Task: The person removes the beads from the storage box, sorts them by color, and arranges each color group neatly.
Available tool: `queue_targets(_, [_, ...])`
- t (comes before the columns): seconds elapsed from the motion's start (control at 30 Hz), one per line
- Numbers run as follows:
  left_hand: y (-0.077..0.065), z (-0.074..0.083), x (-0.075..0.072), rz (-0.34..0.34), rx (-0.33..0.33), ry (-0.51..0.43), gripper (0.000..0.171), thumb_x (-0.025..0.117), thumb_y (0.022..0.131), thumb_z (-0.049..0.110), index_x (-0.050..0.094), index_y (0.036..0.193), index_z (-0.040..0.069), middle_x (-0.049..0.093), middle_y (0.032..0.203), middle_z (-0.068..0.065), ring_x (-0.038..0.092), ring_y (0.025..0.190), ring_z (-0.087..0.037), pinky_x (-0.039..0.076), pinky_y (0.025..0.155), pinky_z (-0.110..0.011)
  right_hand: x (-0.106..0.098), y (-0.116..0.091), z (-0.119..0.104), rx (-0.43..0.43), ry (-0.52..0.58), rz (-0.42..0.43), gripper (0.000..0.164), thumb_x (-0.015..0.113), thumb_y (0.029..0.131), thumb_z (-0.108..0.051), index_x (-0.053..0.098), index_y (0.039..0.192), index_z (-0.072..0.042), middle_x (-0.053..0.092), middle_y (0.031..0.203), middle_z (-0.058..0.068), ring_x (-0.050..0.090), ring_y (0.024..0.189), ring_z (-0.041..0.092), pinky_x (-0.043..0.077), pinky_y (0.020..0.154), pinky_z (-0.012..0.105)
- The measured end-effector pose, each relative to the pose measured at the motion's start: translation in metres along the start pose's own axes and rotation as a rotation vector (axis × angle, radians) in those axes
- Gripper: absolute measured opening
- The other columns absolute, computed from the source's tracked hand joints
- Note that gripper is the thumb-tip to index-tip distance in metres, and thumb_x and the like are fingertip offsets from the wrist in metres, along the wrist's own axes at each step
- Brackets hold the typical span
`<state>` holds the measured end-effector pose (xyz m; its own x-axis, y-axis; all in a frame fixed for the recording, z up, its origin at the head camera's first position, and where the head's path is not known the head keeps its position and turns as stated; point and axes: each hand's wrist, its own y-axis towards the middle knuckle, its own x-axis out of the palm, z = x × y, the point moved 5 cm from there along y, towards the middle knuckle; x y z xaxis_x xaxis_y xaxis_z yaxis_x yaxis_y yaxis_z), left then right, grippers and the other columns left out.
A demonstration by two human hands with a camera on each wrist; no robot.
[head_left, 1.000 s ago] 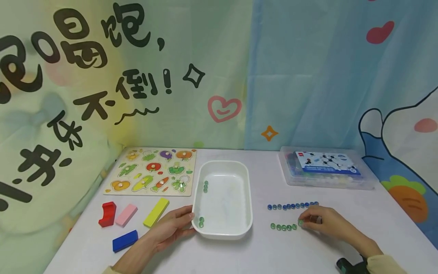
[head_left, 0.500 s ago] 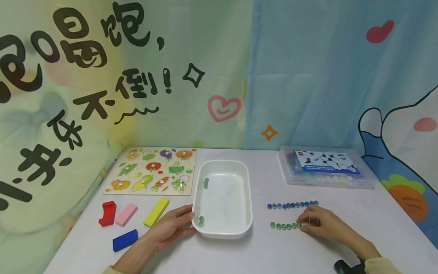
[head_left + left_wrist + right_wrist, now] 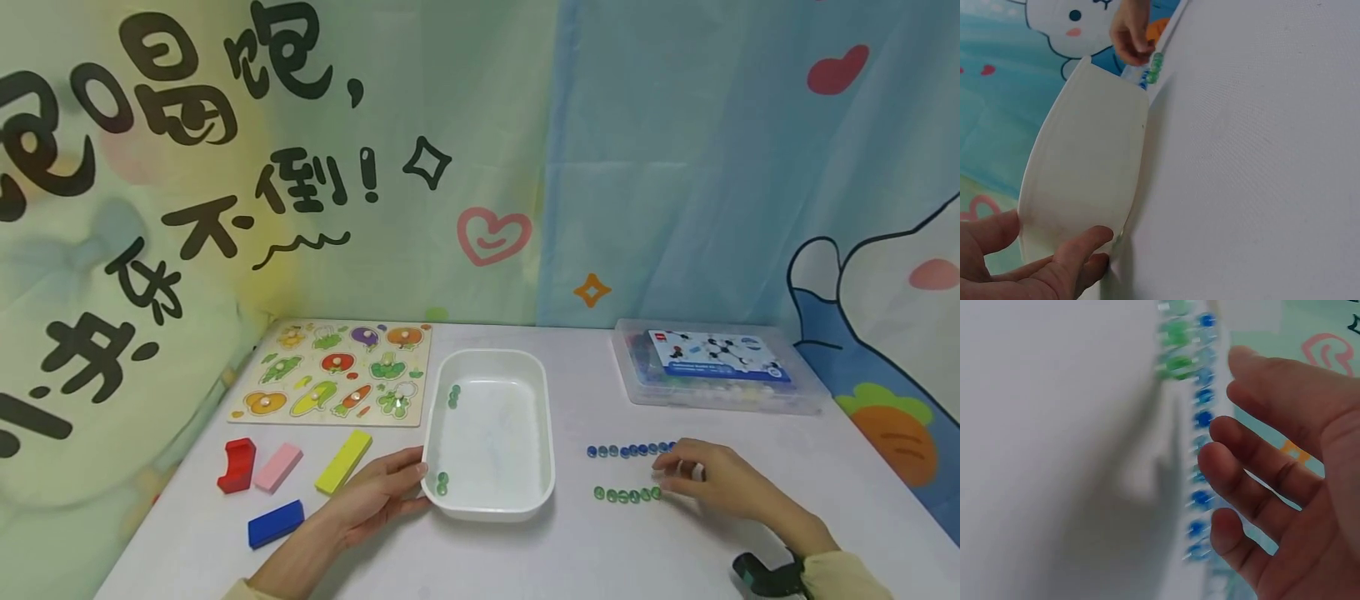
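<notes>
My left hand (image 3: pixel 386 487) grips the left wall of a white plastic tray (image 3: pixel 495 504), thumb at the rim; the left wrist view shows the fingers against the tray's side. Inside the tray, small green glass marbles lie in two short groups, one group of marbles (image 3: pixel 453 396) farther back and one near the front left. On the right, my right hand (image 3: pixel 712 475) hovers with loosely bent fingers and nothing between them. Its fingertips are near the right end of a row of green marbles (image 3: pixel 622 496). Behind runs a row of blue marbles (image 3: pixel 633 451), its right end hidden by the hand.
A clear lidded box (image 3: pixel 720 367) stands at the back right. A vegetable puzzle board (image 3: pixel 330 373) lies at the back left. Before it are a red curved block (image 3: pixel 237 465), a pink block (image 3: pixel 278 468), a yellow block (image 3: pixel 343 462) and a blue block (image 3: pixel 276 524).
The right hand has set a green marble at the right end of the green row and let go. It has then moved slightly back toward the blue row. The left hand stays on the tray.
</notes>
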<state>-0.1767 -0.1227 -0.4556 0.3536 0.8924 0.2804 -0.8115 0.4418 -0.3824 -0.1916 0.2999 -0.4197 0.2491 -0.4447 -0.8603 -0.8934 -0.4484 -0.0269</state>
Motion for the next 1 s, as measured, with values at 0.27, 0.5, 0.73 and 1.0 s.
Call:
queue_targets(0.27, [0.0,-0.001,-0.001,0.008,0.002,0.007,0.066,0.055,0.099,0.025,0.024,0.152,0.0,0.033,0.153,-0.024,0.054,0.127,-0.025,0.052,0.102,-0.037,-0.021,0.048,-0.051,-0.104,-0.032,0.064,0.022,0.07,0.089,-0.028,0.072,0.105,-0.013,0.066,0.09,-0.01,0.051,0.077,-0.003,0.048,0.059,0.017])
queue_targets(0.5, [0.0,-0.001,-0.001,0.003,0.0,0.003,0.065,0.054,0.1,0.024,0.023,0.152,0.0,0.033,0.153,-0.023,0.055,0.125,-0.024,0.052,0.102,-0.037,-0.017,0.117,-0.116,-0.23,0.011,0.024,0.022,0.069,0.09,-0.027,0.072,0.107,-0.014,0.067,0.091,-0.004,0.056,0.076,0.005,0.05,0.059,0.019])
queue_targets(0.73, [0.001,-0.002,-0.003,0.001,0.002,-0.007,0.066,0.055,0.1,0.024,0.023,0.152,0.0,0.034,0.153,-0.023,0.055,0.126,-0.025,0.051,0.102,-0.037,0.016,0.183,-0.157,-0.242,-0.003,-0.076,0.021,0.068,0.091,-0.026,0.072,0.106,-0.013,0.067,0.095,-0.001,0.06,0.082,0.013,0.051,0.069,0.021])
queue_targets(1.0, [0.001,0.0,0.0,-0.02,0.011,-0.022,0.067,0.055,0.099,0.024,0.022,0.152,-0.002,0.031,0.154,-0.024,0.052,0.129,-0.027,0.05,0.104,-0.039,0.065,0.225,-0.169,-0.21,-0.062,-0.177,0.021,0.072,0.088,-0.022,0.072,0.105,-0.011,0.066,0.089,0.001,0.056,0.08,0.011,0.05,0.071,0.022])
